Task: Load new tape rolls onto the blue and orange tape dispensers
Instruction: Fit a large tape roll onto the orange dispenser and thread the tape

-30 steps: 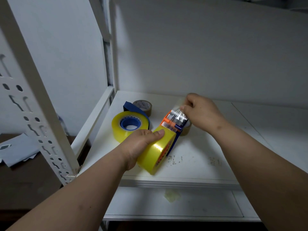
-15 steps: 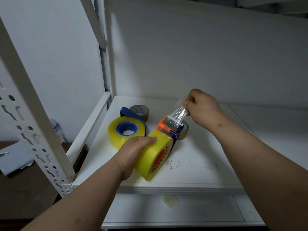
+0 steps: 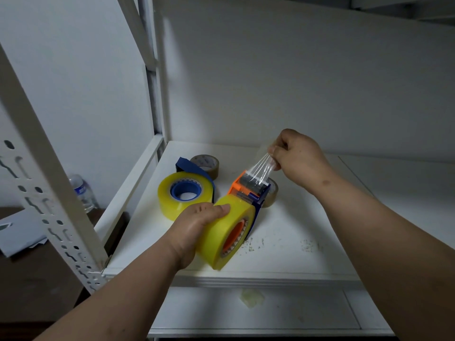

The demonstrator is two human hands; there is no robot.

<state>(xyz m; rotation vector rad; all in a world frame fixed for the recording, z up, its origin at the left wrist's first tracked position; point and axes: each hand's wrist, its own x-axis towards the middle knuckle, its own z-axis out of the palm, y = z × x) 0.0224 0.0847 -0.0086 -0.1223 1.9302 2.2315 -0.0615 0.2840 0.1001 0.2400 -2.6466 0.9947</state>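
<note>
A water bottle (image 3: 82, 193) stands left of the shelf (image 3: 283, 257) — beside white papers (image 3: 17, 236).

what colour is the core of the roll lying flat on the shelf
Blue core, seen in the head view.

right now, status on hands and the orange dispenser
Left hand grips yellow roll on orange dispenser. Right hand pinches tape end, stretched up from cutter. Nothing blocking.

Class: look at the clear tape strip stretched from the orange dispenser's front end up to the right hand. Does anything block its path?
Nothing visible does. The clear tape strip runs free from the orange plastic dispenser to the right hand.
</note>
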